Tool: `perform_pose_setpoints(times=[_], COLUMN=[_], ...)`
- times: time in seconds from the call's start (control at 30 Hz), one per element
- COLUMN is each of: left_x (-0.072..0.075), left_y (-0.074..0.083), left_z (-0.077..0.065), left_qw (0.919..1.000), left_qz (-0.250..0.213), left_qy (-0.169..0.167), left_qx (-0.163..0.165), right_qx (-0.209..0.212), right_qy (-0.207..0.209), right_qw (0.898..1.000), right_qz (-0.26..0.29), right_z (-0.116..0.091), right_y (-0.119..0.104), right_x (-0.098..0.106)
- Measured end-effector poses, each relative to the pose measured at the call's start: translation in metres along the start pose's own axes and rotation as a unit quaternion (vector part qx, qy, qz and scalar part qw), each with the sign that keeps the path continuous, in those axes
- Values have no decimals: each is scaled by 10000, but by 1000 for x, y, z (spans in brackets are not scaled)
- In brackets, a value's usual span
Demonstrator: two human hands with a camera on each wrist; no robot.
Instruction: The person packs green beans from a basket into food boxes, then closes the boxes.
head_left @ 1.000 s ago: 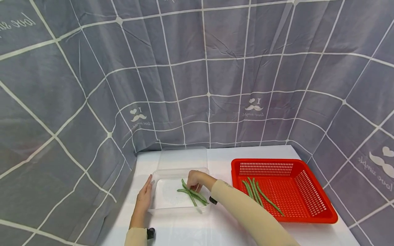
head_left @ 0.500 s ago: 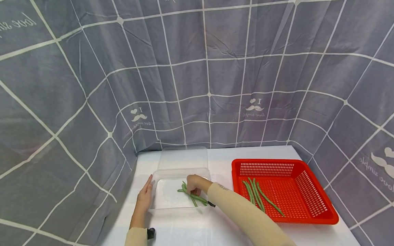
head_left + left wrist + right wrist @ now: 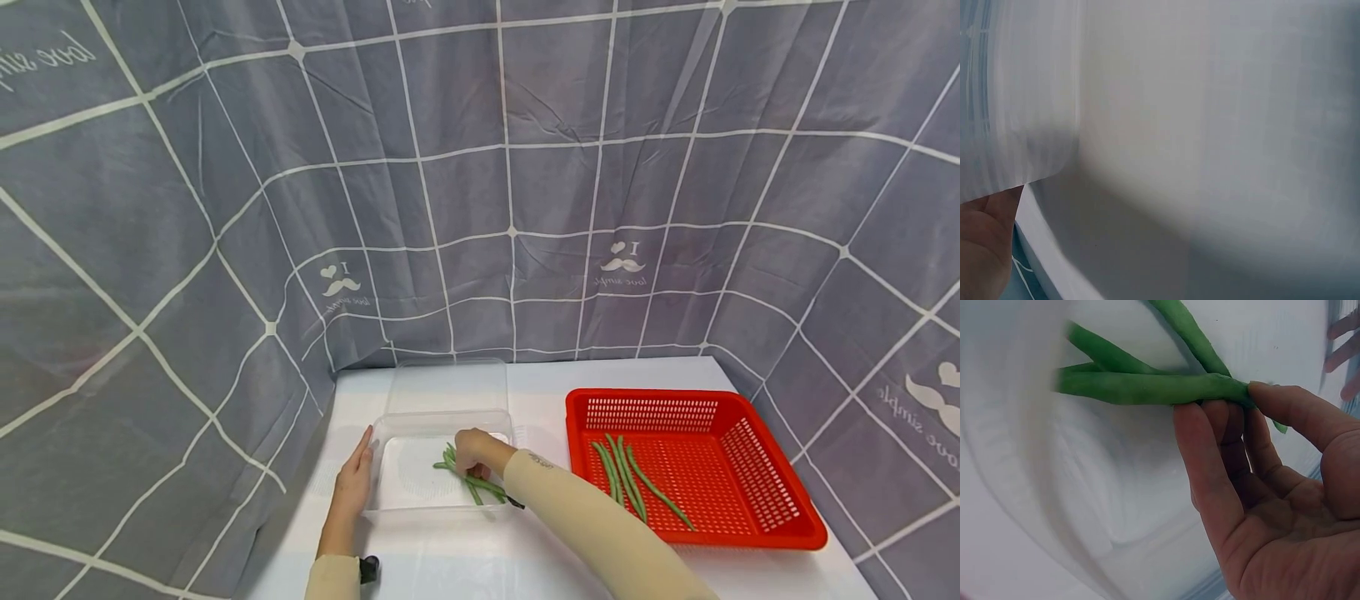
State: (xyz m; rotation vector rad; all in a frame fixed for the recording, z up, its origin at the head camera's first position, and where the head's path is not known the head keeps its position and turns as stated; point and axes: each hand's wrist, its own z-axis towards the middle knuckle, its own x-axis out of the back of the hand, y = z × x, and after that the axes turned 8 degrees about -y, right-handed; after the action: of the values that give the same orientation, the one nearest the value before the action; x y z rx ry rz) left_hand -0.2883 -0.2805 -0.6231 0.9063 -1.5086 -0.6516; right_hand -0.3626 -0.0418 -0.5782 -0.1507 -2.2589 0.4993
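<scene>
A clear plastic box point(image 3: 405, 471) sits on a white table point(image 3: 540, 385), whose pale, smooth top carries a soft sheen in front of the box. Behind the box and on both sides of it hangs a grey curtain point(image 3: 465, 192), creased in places and crossed by white lines that form large squares; its print includes moustaches, hearts and mirrored lettering. The curtain meets the far edge of the table, beyond the box. Directly behind the box lies a flat clear sheet point(image 3: 450, 387); whether it is joined to the box cannot be told. Inside the box, toward its right side, is a loose, crossed bunch of green beans point(image 3: 1135, 387). A person's right hand point(image 3: 474, 454) reaches in over the box's right side, thumb and fingers pinching the beans. The left hand point(image 3: 354, 477) rests against the outside of the box's left wall, fingers straight. Both arms wear cream sleeves point(image 3: 592, 521), and a small black device point(image 3: 368, 569) sits at the left wrist, to the near left of the box. Well apart to the right of the box stands a red basket point(image 3: 780, 508) with slotted walls, more beans lying in its left part.
</scene>
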Motion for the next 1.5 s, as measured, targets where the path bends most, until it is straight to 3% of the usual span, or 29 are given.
perform_pose_setpoints(times=[0.97, 1.23, 1.5], left_x=[0, 1, 2], left_y=[0, 1, 3], left_z=[2, 0, -1], left_qw=[9999, 9999, 9998], left_qz=[-61, -74, -13], left_qy=[-89, -129, -159], left_qx=[32, 59, 72], right_qx=[214, 739, 1332], right_qy=[81, 38, 115], right_qw=[9982, 9930, 9770], right_qz=[556, 920, 1658], right_z=[-2, -16, -36], right_y=[9, 16, 37], right_x=[12, 32, 50])
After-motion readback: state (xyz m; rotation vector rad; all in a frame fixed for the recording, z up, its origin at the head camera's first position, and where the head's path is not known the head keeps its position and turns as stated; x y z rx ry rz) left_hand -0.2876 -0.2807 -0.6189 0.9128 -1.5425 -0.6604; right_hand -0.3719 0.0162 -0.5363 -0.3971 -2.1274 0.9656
